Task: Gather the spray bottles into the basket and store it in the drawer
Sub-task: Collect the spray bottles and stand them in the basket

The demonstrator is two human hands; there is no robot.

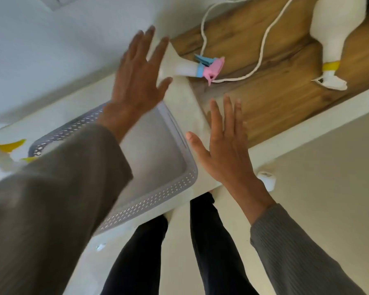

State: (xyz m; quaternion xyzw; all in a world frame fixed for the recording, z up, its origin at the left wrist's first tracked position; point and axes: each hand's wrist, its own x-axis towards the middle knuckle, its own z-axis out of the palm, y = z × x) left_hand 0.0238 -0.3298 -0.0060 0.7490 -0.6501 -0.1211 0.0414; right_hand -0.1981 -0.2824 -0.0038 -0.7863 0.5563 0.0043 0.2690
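Observation:
A grey perforated basket rests on a white surface below my arms, with nothing visible inside. My left hand hovers above its far end, fingers spread, holding nothing. My right hand is spread just right of the basket's rim, also holding nothing. A white spray bottle with a pink and blue trigger head lies on its side just beyond my left hand, partly hidden by it. Another white spray bottle with a yellow collar lies on the wooden top at the far right. A yellow-trimmed bottle shows at the left edge.
A white cord loops across the wooden top between the two bottles. A white knob sticks out from the white front under the wooden top, near my right wrist. My legs in dark trousers stand below on a pale floor.

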